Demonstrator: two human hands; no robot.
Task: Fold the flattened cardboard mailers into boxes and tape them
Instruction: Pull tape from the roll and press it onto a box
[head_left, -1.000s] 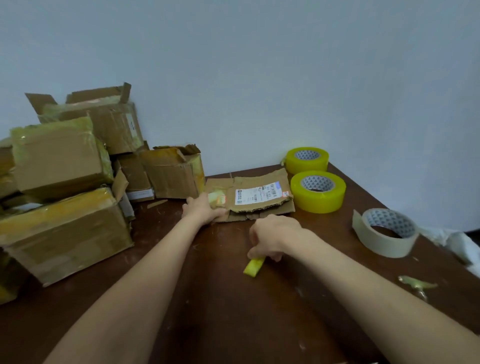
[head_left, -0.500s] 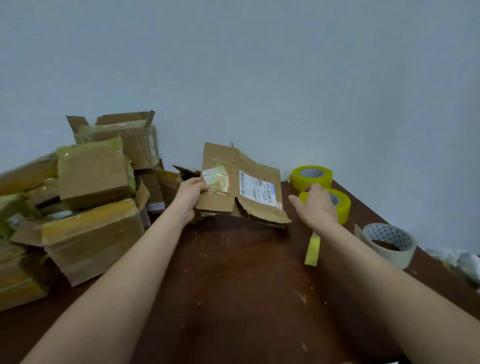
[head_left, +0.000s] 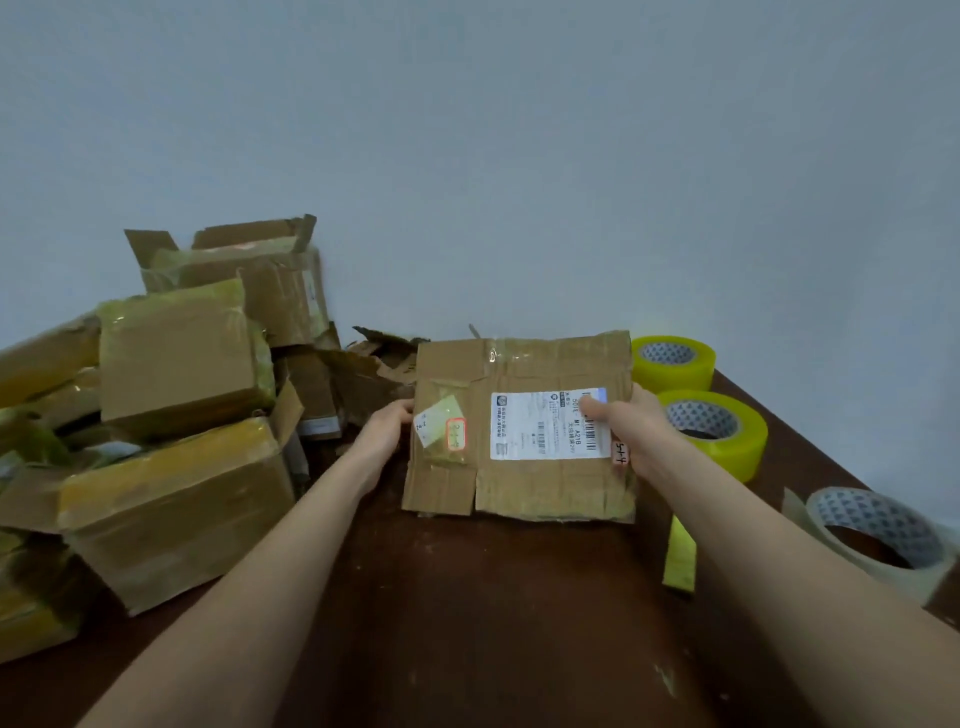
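I hold the flat mailer (head_left: 540, 488) upright over the table (head_left: 493, 623), my left hand (head_left: 384, 436) clamped on its left edge, my right hand (head_left: 628, 431) on its right, thumb pressing the label (head_left: 540, 426). Boxes (head_left: 176, 499) pile at left; tape rolls (head_left: 727, 431) sit at right.

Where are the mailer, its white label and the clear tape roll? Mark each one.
mailer (head_left: 545, 488): head view, bare cardboard below the label.
white label (head_left: 535, 426): head view, middle of the printed sheet.
clear tape roll (head_left: 875, 512): head view, patterned inner core.
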